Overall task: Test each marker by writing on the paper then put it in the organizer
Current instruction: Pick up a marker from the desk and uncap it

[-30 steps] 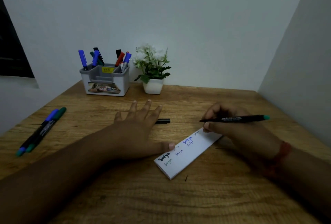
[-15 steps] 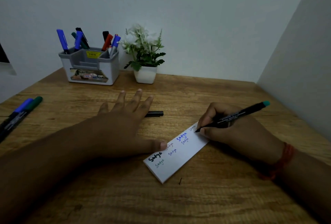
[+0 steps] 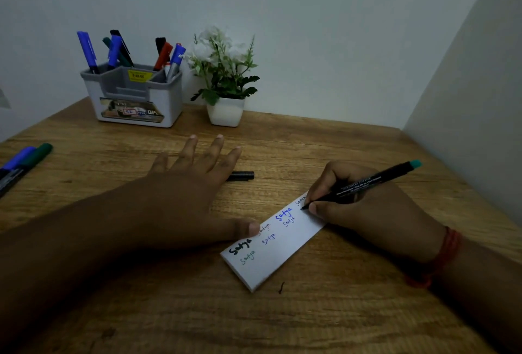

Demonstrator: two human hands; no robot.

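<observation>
The right hand grips a black marker, tip touching the far end of a white paper. The left hand lies flat and open, thumb pinning the paper's edge. A cap lies just past its fingers; the organizer stands farther beyond.

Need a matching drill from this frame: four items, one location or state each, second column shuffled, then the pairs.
Items:
1. marker with green end
2. black cap
3. paper
4. organizer

Places or states:
A. back of the table, beside the potted plant
B. lying loose on the table just past the left hand
C. pinned at its edge by the left thumb
D. held in the right hand, tip on the paper

Pairs: 1-D, 2-B, 3-C, 4-A
</observation>
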